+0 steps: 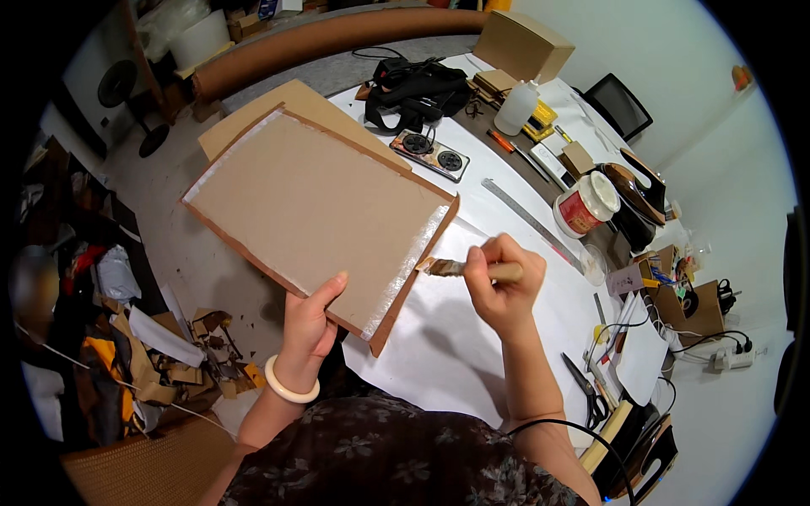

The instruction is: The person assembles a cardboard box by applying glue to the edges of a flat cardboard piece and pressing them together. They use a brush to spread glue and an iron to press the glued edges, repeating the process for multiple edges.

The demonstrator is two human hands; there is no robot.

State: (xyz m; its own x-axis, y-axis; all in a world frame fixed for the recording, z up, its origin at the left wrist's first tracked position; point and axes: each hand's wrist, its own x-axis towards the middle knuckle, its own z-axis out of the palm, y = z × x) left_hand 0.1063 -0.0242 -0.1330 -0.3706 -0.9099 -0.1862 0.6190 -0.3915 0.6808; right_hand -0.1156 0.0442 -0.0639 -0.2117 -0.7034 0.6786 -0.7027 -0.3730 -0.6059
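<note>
- A person holds a flat cardboard panel [316, 207] tilted off the near left edge of the counter [456, 354], its long axis running from the near edge up and away to the far left.
- The left hand [310, 325] is clamped on the panel's near edge, thumb on top, a pale bangle [291, 384] on the wrist.
- The right hand [502, 291] is closed around the wooden handle of a flat brush [472, 269]; the bristles point left and meet the panel's right-hand edge, where a white streak of paste runs along the border.
- The panel lies to the left of the brush hand, which is the nearer of the two to the wet edge.
- White paper covers the counter; a metal ruler [527, 221], a white-lidded tub [586, 205] and a squeeze bottle [516, 108] sit toward the far right, scissors [586, 390] near the right edge.
- Cardboard scraps litter the floor [181, 253] to the left.
</note>
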